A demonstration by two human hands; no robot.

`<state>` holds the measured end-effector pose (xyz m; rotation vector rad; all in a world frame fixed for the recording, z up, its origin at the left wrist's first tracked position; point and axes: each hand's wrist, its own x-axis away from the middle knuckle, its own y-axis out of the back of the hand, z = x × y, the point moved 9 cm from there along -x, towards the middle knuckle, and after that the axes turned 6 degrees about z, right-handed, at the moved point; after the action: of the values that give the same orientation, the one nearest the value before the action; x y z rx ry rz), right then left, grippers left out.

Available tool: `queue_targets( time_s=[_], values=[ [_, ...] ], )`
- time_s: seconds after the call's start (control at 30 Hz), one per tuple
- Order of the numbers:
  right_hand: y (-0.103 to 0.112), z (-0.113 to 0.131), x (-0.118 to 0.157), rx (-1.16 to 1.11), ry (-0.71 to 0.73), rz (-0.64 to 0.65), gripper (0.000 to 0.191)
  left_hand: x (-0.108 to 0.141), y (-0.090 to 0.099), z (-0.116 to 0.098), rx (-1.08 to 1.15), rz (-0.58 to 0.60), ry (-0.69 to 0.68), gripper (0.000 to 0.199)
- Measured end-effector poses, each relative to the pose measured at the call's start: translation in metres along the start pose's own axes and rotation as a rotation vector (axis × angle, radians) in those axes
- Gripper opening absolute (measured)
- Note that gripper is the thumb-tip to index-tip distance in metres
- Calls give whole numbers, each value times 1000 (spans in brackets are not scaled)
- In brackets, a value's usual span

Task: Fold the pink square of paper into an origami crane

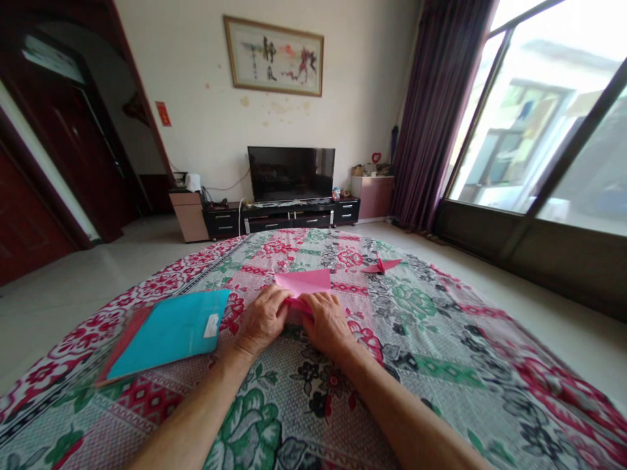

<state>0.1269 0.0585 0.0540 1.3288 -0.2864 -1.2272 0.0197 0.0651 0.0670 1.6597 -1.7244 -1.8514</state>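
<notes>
A sheet of pink paper (304,282) lies on the patterned tablecloth in front of me, its near edge folded up into a darker pink strip. My left hand (264,318) is closed on the left part of that near edge, thumb and fingers pinching it. On the right part, my right hand (327,321) grips the same edge, fingers curled over it. Both thumbs are close together at the fold, and the fingers partly hide it. Farther off to the right sits a folded red-pink paper crane (381,266), apart from both hands.
Left of my hands lies a clear packet of coloured paper (169,333), blue on top, with a white label. The round table wears a floral tablecloth (426,405). Beyond it stand a television (291,173) on a low black cabinet (225,222) and a dark curtain (421,124).
</notes>
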Motion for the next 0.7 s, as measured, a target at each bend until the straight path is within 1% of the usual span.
queue_targets(
  time_s=[0.07,0.17,0.23,0.33,0.43,0.5,0.6,0.7],
  values=[
    [3,-7,0,-1,6,0,20,1,-3,-1,5,25,-18,35],
    [13,-16,1,-35,31,-35,21,3,-7,8,-41,60,19,52],
    [19,-21,3,-75,38,-75,24,4,-8,16,-99,73,53,54],
    [26,-26,5,-112,52,-122,25,5,-5,24,-184,61,96,51],
    [27,-31,6,-92,52,-141,26,5,-1,24,-221,40,103,42],
    [27,-35,6,-76,48,-165,29,5,-1,19,-216,40,68,36],
    [27,-41,5,-84,61,-189,30,5,-4,7,-203,71,-31,31],
    [23,-49,5,-90,51,-148,28,5,-8,-1,-203,106,-82,25]
  ],
)
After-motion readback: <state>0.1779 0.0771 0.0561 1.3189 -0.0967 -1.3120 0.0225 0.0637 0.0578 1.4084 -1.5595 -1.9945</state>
